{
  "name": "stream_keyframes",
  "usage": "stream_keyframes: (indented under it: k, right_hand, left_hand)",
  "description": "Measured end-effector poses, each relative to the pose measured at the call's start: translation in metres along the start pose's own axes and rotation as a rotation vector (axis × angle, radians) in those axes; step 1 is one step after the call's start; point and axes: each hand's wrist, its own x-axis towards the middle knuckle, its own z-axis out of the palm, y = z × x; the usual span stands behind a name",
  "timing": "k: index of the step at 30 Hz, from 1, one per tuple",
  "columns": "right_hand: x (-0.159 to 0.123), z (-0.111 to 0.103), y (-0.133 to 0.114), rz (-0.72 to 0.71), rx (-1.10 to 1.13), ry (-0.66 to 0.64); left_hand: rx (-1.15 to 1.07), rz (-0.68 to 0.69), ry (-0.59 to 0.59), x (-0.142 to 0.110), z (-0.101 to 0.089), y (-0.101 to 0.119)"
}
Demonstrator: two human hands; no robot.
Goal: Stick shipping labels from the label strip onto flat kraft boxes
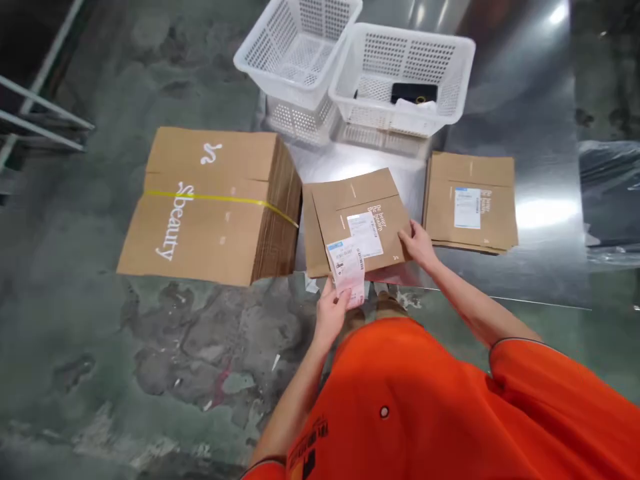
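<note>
Left hand pinched on printed label sheet; right hand clamped on flat carton's right edge.

You're at a shiny metal table, overhead light glaring off its top. Concrete floor around it, grey-green, stained, patchy, paint worn. Metal rails at far left, dark area behind. Right side: dark plastic-wrapped item beside the table.

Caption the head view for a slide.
Left hand holding a printed label, right hand on a flattened carton.
</note>
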Motion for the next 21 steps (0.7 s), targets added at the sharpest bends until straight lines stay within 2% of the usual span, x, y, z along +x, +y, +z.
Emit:
stream_keyframes:
  k: [2, 4, 7, 9, 10, 12, 13, 15, 17, 19, 21]
  right_hand:
    - [0.004, -0.045, 0.021, 0.013, 0.065, 0.094]
    - [0.006, -0.100, 0.050, 0.051, 0.054, 0.227]
    - [0.014, -0.177, 0.092, 0.146, -0.096, 0.309]
    - [0.023, -0.204, 0.100, 0.186, -0.287, 0.280]
    - [0.028, -0.205, 0.094, 0.159, -0.360, 0.247]
    - [0.034, -0.184, 0.064, -0.008, -0.336, 0.114]
    - [0.034, -0.165, 0.042, -0.130, -0.233, -0.015]
    - [0.029, -0.118, -0.006, -0.282, 0.027, -0.381]
    - [0.016, -0.074, -0.046, -0.322, 0.174, -0.678]
    - [0.000, -0.040, -0.069, -0.273, 0.220, -0.793]
    - [-0.016, -0.017, -0.078, -0.223, 0.222, -0.782]
  left_hand:
    - [-0.060, -0.066, -0.049, 0.001, 0.018, 0.006]
    - [-0.089, -0.152, -0.111, 0.007, 0.033, 0.009]
    - [-0.077, -0.217, -0.161, 0.017, 0.051, 0.008]
    - [-0.068, -0.244, -0.173, 0.020, 0.062, 0.008]
    - [-0.072, -0.260, -0.182, 0.020, 0.068, 0.008]
    - [-0.086, -0.300, -0.202, 0.018, 0.078, 0.009]
    - [-0.093, -0.310, -0.208, 0.016, 0.082, 0.011]
    - [-0.096, -0.316, -0.206, 0.011, 0.085, 0.014]
    - [-0.116, -0.306, -0.218, 0.006, 0.082, 0.021]
    - [-0.211, -0.256, -0.224, 0.004, 0.073, 0.032]
    - [-0.338, -0.164, -0.175, 0.005, 0.062, 0.045]
